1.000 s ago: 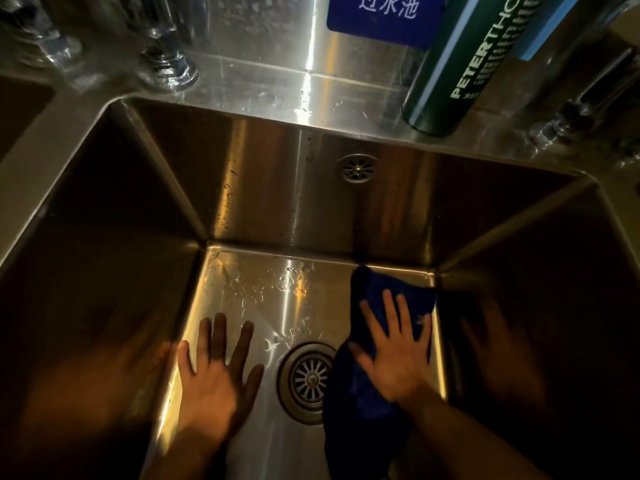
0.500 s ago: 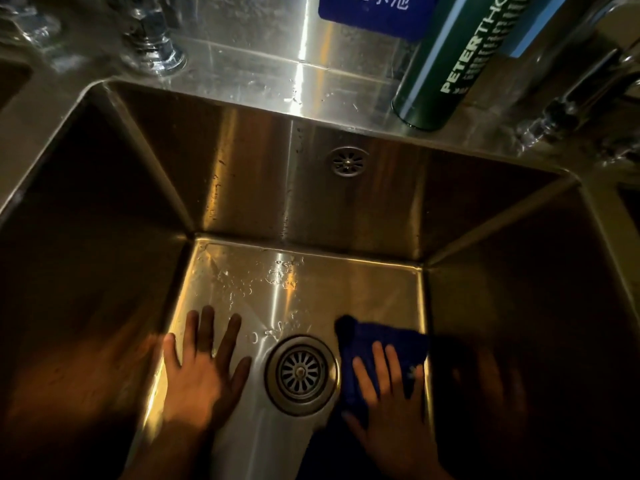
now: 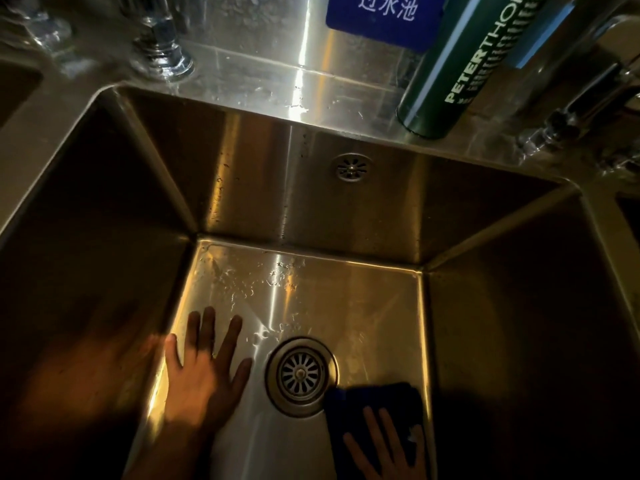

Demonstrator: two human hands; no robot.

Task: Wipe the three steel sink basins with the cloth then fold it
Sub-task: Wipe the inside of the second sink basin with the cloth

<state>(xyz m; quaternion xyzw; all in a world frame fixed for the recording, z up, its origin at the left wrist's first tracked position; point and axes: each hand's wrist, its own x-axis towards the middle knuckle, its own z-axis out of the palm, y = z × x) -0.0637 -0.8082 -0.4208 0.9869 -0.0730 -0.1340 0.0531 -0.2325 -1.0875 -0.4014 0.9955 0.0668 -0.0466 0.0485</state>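
Note:
I look down into a deep steel sink basin [image 3: 346, 209] with a round drain [image 3: 300, 375] in its floor and water drops on the far part of the floor. A dark blue cloth [image 3: 374, 403] lies on the floor just right of the drain, in the near right corner. My right hand [image 3: 384, 448] presses flat on the cloth with fingers spread, partly cut off by the frame's bottom edge. My left hand [image 3: 204, 368] rests flat on the bare floor left of the drain, fingers apart, holding nothing.
A green cylinder bottle [image 3: 457, 74] stands on the back ledge at the right, beside a blue sign [image 3: 384, 15]. Tap bases sit at the back left [image 3: 161, 53] and far right [image 3: 581, 109]. Neighbouring basins show at both edges. An overflow grille [image 3: 351, 167] is in the back wall.
My right hand has dragged the cloth toward me along the basin floor, from the far right corner to the near right corner. My left hand stayed put.

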